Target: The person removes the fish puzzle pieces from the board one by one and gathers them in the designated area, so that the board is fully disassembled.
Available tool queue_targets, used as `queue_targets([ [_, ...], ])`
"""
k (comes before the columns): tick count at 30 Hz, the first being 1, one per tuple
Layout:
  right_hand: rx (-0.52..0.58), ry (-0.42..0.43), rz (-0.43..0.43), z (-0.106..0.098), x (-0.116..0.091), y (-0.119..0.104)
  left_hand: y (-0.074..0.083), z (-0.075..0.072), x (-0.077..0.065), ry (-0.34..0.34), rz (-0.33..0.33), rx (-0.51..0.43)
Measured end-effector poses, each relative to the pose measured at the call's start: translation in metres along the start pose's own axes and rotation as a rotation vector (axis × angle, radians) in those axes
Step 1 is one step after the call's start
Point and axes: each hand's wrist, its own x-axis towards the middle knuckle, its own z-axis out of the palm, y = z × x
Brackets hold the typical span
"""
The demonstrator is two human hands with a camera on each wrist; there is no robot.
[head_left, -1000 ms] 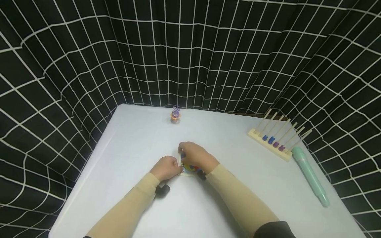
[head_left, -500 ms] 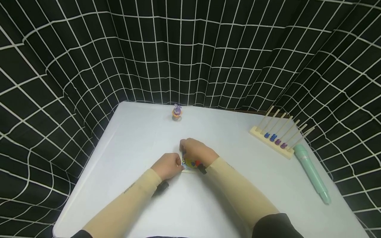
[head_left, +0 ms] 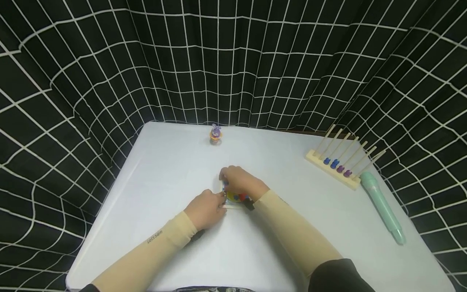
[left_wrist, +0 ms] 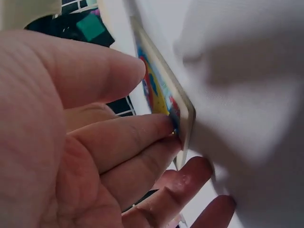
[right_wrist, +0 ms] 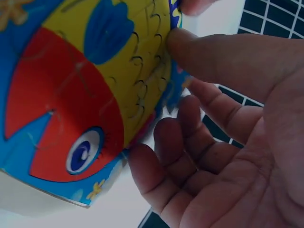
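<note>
A small fish jigsaw puzzle [head_left: 236, 197] on a pale wooden board lies mid-table, half covered by the hands. Its red, yellow and blue fish picture [right_wrist: 76, 95] fills much of the right wrist view. My left hand [head_left: 206, 208] touches the near-left part of the board [left_wrist: 172, 102] with two fairly straight fingertips, the thumb held apart over it. My right hand [head_left: 240, 181] reaches across the far side. Its thumb [right_wrist: 209, 54] presses the picture's edge, while the other fingers curl along the board's side. Whether a loose piece sits under them is hidden.
A purple-and-orange toy figure [head_left: 215, 133] stands near the table's back edge. At the right are a wooden peg counting stand [head_left: 333, 169] with blue and purple beads and a mint-green microphone-shaped object [head_left: 384, 209]. A black gridded curtain [head_left: 233, 61] surrounds the table.
My left hand has gone from pinching the board's near-left corner to spreading its fingers against its left edge. My right hand stays at the far side. The camera view has shifted slightly.
</note>
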Motion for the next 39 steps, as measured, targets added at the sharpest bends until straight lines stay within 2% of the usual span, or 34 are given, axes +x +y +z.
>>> queue_targets([
  [8, 0.058, 0.059, -0.003, -0.001, -0.006, 0.004, -0.005, -0.006, 0.008, -0.033, 0.021, -0.036],
  [13, 0.173, 0.119, -0.039, -0.003, -0.016, 0.011, -0.005, -0.006, 0.009, -0.030, 0.022, -0.035],
  [16, 0.263, 0.163, -0.031, -0.008, -0.026, 0.019, -0.004, -0.006, 0.011, -0.024, 0.020, -0.006],
  [19, 0.324, 0.208, 0.008, -0.020, -0.038, 0.037, -0.001, -0.008, 0.013, -0.028, 0.015, 0.013],
  [22, 0.339, 0.243, 0.095, -0.032, -0.049, 0.065, 0.000, -0.007, 0.013, -0.035, 0.001, 0.015],
  [25, 0.345, 0.232, 0.222, -0.037, -0.056, 0.091, -0.001, -0.005, 0.009, -0.030, -0.010, 0.009],
  [27, 0.369, 0.191, 0.278, -0.033, -0.056, 0.102, -0.003, -0.004, 0.006, -0.022, -0.021, 0.010],
  [29, 0.395, 0.143, 0.294, -0.027, -0.056, 0.107, -0.006, -0.002, 0.002, -0.021, -0.037, 0.010],
  [32, 0.417, 0.117, 0.279, -0.017, -0.056, 0.108, -0.008, 0.001, -0.001, -0.011, -0.048, 0.012],
  [39, 0.342, 0.206, 0.304, -0.007, -0.059, 0.106, -0.009, 0.006, 0.001, 0.013, -0.014, -0.003],
])
